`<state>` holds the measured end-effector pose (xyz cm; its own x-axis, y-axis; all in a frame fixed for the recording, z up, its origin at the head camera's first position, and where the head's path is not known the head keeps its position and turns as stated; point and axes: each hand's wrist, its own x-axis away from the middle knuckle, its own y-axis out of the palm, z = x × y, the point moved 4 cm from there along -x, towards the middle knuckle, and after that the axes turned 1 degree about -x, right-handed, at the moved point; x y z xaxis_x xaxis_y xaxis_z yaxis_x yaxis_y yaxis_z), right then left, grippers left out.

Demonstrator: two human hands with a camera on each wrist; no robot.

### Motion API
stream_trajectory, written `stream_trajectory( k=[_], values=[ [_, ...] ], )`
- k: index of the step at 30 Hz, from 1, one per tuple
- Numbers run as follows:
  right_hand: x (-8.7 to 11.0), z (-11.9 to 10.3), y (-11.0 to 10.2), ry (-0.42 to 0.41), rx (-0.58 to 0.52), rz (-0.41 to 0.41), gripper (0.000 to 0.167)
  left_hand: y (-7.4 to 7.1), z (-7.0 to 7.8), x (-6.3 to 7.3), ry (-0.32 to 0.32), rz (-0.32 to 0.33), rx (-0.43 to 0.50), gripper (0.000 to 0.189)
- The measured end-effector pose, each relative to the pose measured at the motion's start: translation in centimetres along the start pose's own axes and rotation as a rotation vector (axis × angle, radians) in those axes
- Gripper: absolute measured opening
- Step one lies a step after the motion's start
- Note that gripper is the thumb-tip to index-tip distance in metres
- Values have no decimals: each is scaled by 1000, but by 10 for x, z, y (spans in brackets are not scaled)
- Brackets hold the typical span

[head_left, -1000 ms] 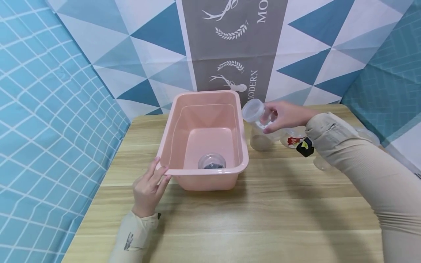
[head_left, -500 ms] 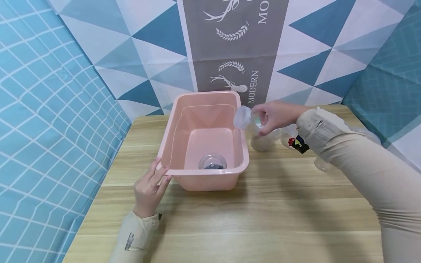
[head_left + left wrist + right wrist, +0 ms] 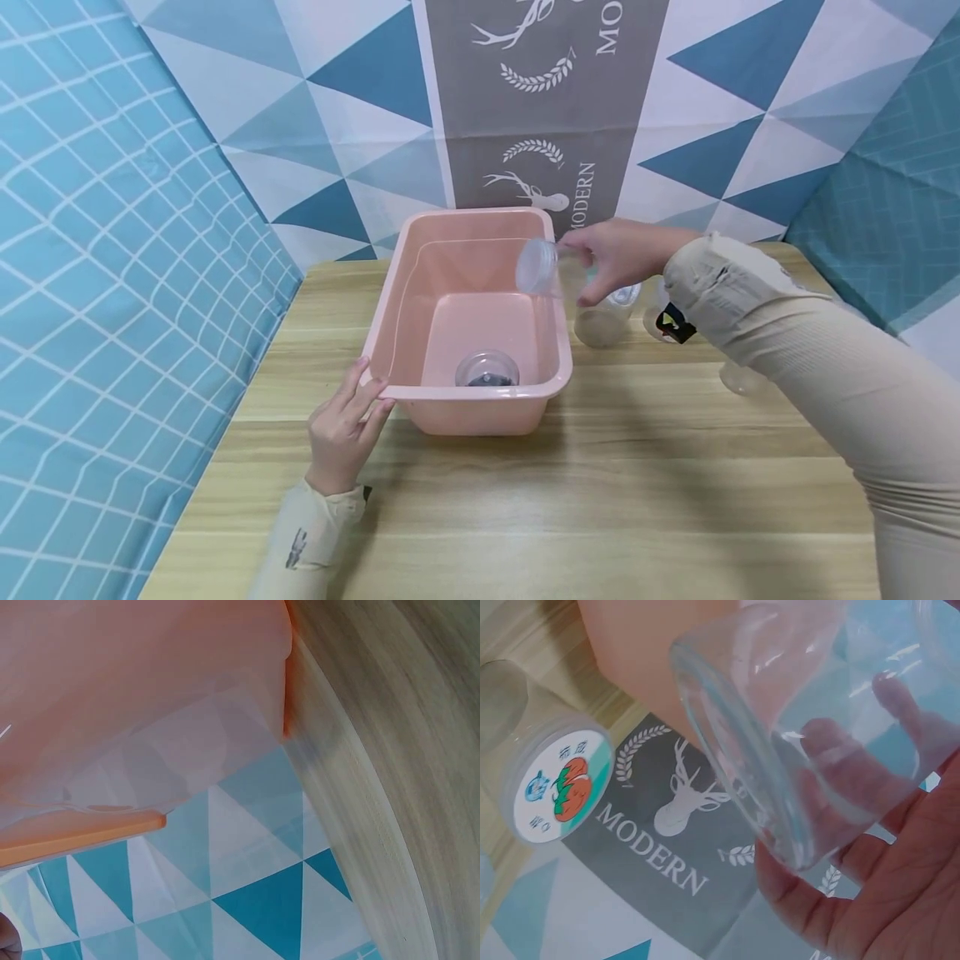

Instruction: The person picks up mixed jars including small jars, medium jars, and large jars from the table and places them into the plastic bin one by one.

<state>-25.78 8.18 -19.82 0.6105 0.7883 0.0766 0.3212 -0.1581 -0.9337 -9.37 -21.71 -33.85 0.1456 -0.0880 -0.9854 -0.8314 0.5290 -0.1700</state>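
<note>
A pink plastic basin [image 3: 472, 414] stands on the wooden table. My left hand [image 3: 339, 437] grips its front left corner, fingers over the rim. My right hand [image 3: 618, 254] holds a clear jar [image 3: 537, 268] tipped on its side, its frosted end pointing left over the basin's right rim. In the right wrist view, fingers show through the clear wall of this jar [image 3: 757, 727]. Inside the basin, near the front wall, lies a round clear container [image 3: 487, 368] with something dark at its lower part. The left wrist view shows mostly the basin's side [image 3: 135, 690].
Right of the basin stands another clear jar [image 3: 600, 327], its lid [image 3: 564, 780] printed with red fruit. More clear containers [image 3: 738, 379] lie farther right, partly hidden by the right sleeve [image 3: 795, 342]. A patterned cloth [image 3: 360, 150] hangs behind the table [image 3: 600, 500].
My right hand has carried the jar leftward from above the other jars to over the basin's right rim, tipping it further onto its side. The left hand stays on the basin's corner.
</note>
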Motion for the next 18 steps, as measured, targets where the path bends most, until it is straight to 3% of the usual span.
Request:
stream_trajectory(
  k=[4,12,18],
  values=[
    [-7,-7,1,-5,31,-7,42,0,0,0,-6,-4,0,42],
    [-25,-21,5,38,89,-61,56,0,0,0,-11,-6,6,42],
    [-36,-31,3,6,63,-65,55,2,-1,1,-10,6,15,43]
  ],
)
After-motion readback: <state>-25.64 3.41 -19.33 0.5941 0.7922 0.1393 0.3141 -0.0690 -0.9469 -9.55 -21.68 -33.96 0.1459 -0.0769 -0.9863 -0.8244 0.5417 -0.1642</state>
